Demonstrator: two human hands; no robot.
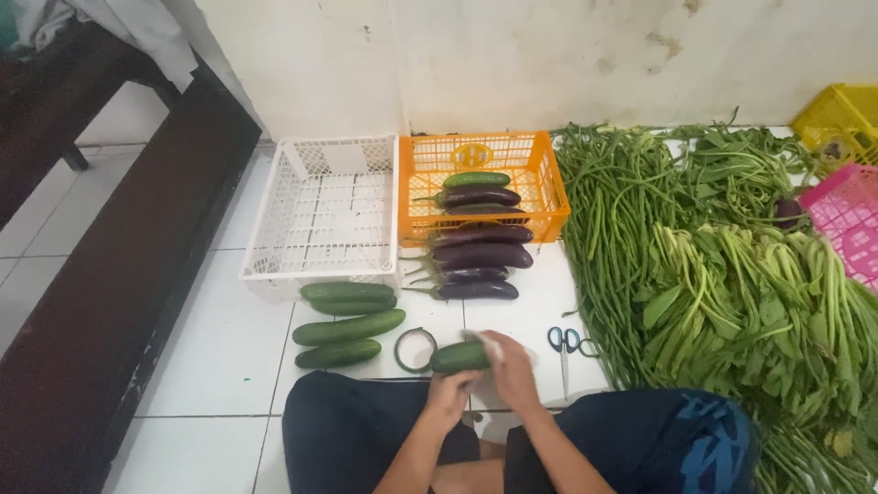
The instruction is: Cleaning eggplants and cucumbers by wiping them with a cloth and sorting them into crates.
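I hold a green cucumber just above the white tiled floor, in front of my knees. My left hand grips it from below. My right hand wraps over its right end. A roll of clear tape lies on the floor right beside the cucumber's left end. Several more cucumbers lie in a row to the left. Several purple eggplants lie on the floor ahead of me.
An empty white crate and an orange crate holding eggplants and one cucumber stand by the wall. Blue-handled scissors lie right of my hands. Long beans and leafy greens cover the right side. Pink basket, yellow basket, dark bench.
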